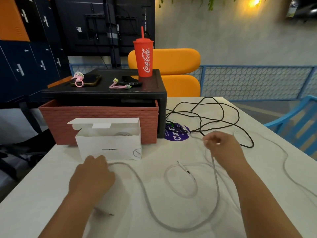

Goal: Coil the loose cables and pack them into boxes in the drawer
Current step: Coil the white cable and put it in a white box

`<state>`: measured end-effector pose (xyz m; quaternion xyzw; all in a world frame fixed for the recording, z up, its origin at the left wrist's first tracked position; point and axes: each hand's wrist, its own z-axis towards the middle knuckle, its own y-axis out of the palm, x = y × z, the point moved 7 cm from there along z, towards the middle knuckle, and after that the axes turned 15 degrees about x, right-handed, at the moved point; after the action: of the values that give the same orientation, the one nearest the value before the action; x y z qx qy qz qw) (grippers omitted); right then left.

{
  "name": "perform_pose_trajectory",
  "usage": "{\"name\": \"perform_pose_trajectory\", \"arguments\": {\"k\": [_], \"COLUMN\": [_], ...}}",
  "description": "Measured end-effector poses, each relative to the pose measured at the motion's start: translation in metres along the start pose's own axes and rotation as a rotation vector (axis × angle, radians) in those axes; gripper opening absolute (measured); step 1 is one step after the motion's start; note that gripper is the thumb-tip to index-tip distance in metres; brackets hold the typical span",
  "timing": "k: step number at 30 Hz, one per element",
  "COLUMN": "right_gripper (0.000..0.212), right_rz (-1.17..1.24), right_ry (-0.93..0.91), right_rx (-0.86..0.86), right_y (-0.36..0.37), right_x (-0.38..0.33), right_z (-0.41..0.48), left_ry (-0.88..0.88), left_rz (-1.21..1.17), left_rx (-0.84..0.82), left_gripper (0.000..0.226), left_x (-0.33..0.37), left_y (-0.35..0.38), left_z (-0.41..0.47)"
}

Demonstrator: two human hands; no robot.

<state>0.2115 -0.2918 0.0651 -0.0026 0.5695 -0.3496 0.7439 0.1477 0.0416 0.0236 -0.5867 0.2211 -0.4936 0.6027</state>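
- Left hand [92, 176]: fingers curled round the white cable [216, 179], low on the surface [34, 186], just in front of the open white box [109, 146]. Likely anchoring that end to start the coil.
- Right hand [221, 145]: fingers pinch the same cable further along, raised off the surface, probably taking up slack.
- Between the hands the cable sags in one wide loop toward the camera, uncoiled.
- Thin jack cable [182, 166] lies loose inside that loop. Black cable [238, 115] is tangled behind, untouched.
- Box stands against the red drawer [99, 121], flap up, ready to fill.
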Motion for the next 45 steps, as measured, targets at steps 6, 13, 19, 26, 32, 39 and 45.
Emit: {"name": "perform_pose_trajectory", "arguments": {"k": [6, 13, 19, 26, 32, 39, 45], "right_gripper": [0.020, 0.018, 0.025, 0.012, 0.012, 0.021, 0.020], "right_rz": [0.964, 0.865, 0.099, 0.343, 0.645, 0.554, -0.027], "right_ry": [0.542, 0.611, 0.186, -0.066, 0.064, 0.177, -0.161], "right_rx": [0.128, 0.127, 0.022, -0.450, -0.651, -0.101, -0.257], "right_y": [-0.011, 0.009, 0.019, 0.057, 0.077, 0.054, 0.065], "right_x": [0.018, 0.037, 0.018, -0.042, -0.070, -0.041, -0.043], "right_z": [0.007, 0.005, -0.002, -0.059, -0.101, -0.060, -0.069], "left_ry": [-0.111, -0.074, -0.074, 0.079, 0.022, -0.132, -0.135], "left_rz": [0.019, 0.061, -0.970, -1.554, -2.137, -2.125, -2.107], "left_rx": [-0.042, -0.088, -0.386, -0.581, -1.001, -0.796, -0.615], "left_gripper": [0.031, 0.022, 0.010, 0.067, 0.041, 0.052, 0.051], "left_x": [-0.020, -0.030, 0.012, 0.059, 0.066, 0.047, 0.040], "left_y": [0.000, -0.002, -0.021, -0.037, -0.036, -0.029, -0.040], "left_z": [0.006, 0.015, -0.006, -0.033, -0.029, -0.028, -0.008]}}
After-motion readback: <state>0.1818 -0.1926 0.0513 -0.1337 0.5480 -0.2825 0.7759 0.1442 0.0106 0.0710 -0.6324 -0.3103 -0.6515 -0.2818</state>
